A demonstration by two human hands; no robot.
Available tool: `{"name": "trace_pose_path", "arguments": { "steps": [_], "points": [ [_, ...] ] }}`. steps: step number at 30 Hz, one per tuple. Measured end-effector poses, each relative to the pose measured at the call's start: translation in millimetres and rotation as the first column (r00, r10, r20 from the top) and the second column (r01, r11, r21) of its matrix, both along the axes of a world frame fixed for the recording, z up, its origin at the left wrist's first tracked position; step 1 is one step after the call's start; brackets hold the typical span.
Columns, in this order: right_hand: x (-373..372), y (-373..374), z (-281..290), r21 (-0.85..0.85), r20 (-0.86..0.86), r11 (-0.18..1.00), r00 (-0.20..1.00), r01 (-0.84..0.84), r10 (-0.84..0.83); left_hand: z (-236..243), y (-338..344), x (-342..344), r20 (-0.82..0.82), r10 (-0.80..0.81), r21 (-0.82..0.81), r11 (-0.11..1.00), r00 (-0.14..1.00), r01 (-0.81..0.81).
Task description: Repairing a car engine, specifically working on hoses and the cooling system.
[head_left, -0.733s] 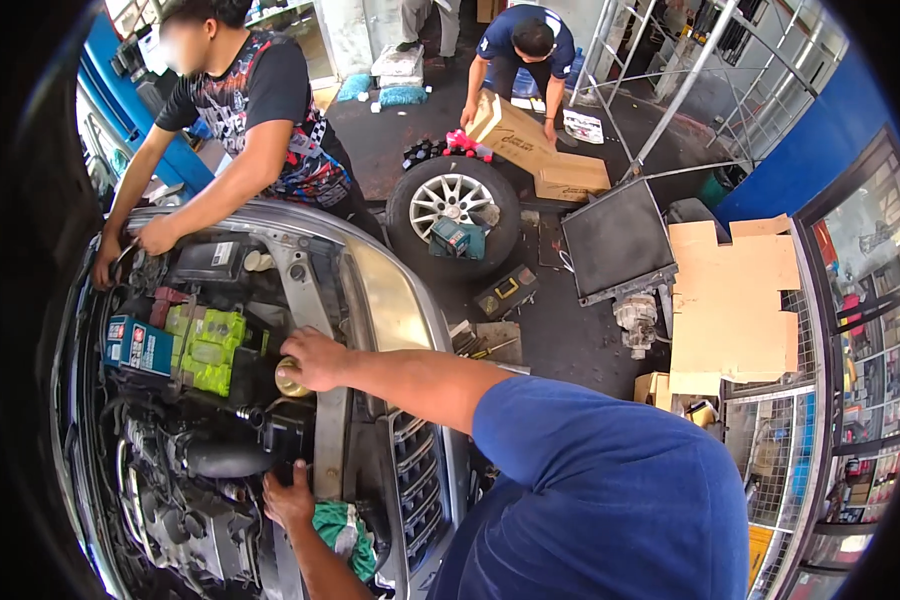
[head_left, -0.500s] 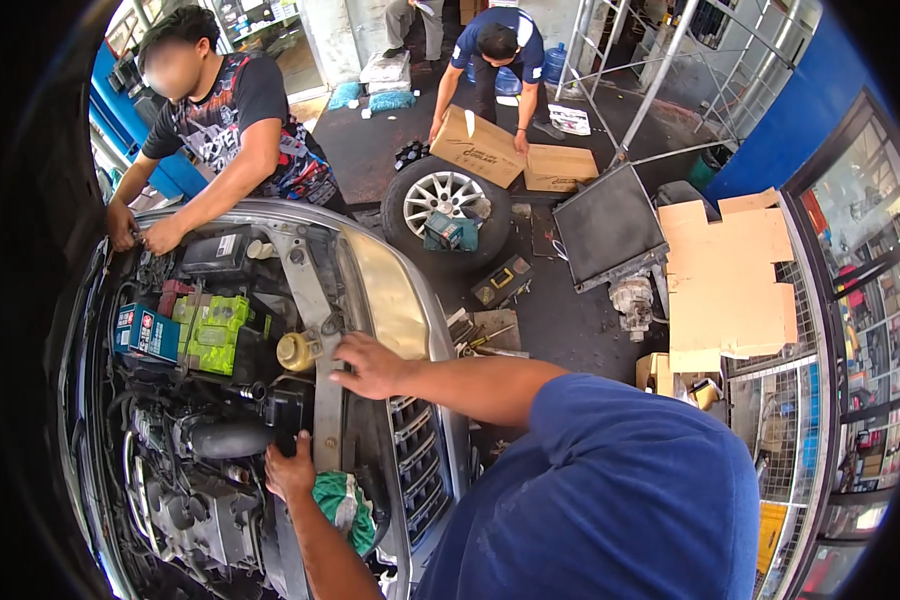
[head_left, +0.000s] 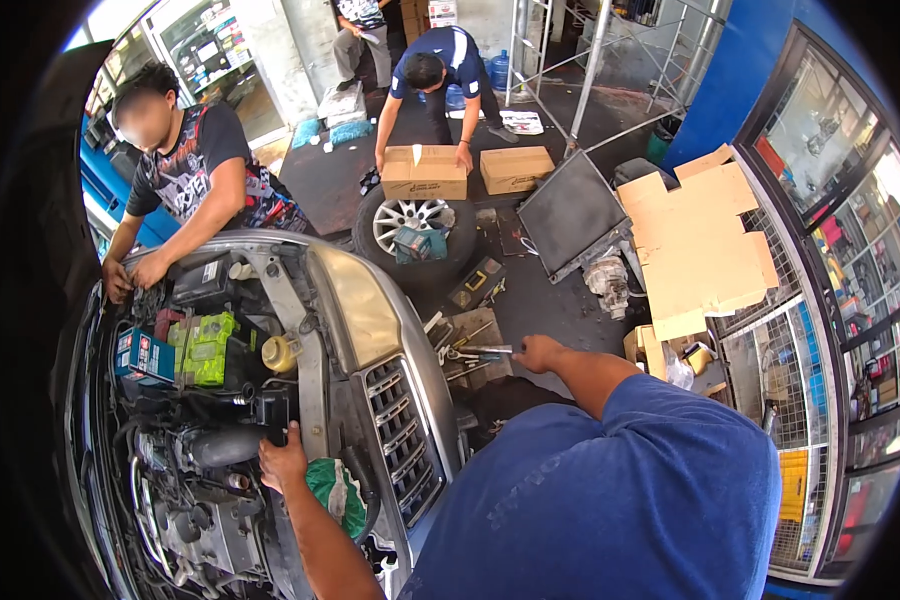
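Observation:
In the open engine bay (head_left: 225,525), my left hand (head_left: 282,460) grips the edge of a black part (head_left: 272,408) beside a dark hose (head_left: 220,446); a green-and-white cloth (head_left: 335,495) lies just below. My right hand (head_left: 538,352) is out past the grille (head_left: 395,440), closed on a silver tool (head_left: 495,348) over loose tools on a worn board (head_left: 460,325). A yellow-capped reservoir (head_left: 280,352), green battery (head_left: 205,350) and teal box (head_left: 142,355) sit in the bay.
A co-worker (head_left: 195,170) leans over the car's far corner. Another (head_left: 435,65) holds a carton (head_left: 425,172) above a loose wheel (head_left: 380,228). Scaffolding (head_left: 595,70), a dark panel (head_left: 570,215), flattened cardboard (head_left: 690,250) and a glass display (head_left: 860,300) stand around.
My right hand has left the reservoir and moved right to the floor tools, now gripping one. My left hand stays put. The far co-worker's carton has turned level.

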State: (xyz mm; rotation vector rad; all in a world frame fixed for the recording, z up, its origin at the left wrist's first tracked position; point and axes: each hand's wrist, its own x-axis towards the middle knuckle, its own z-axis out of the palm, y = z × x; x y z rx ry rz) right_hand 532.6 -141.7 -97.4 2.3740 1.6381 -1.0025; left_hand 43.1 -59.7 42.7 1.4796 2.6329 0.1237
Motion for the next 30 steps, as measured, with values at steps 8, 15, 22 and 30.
{"name": "trace_pose_path", "arguments": {
  "steps": [8, 15, 22, 30],
  "points": [
    [4, 18, -3, -0.13, -0.019, 0.976, 0.984, -0.177, 0.176, 2, -4, 7, -0.029, 0.015, 0.049, 0.999, 0.999, -0.013],
    [-18, 57, 12, -0.034, -0.059, 0.97, 0.969, -0.242, 0.24, 11, -6, 13, -0.051, 0.009, -0.006, 1.0, 0.999, -0.009],
    [-3, 56, 8, -0.039, -0.051, 0.974, 0.974, -0.225, 0.223, 6, -6, 14, -0.065, -0.016, 0.052, 0.998, 0.998, 0.019],
    [18, 27, -16, -0.046, -0.028, 0.983, 0.984, -0.178, 0.176, 0, -6, 12, -0.067, 0.006, 0.059, 0.998, 0.998, -0.002]
  ]
}}
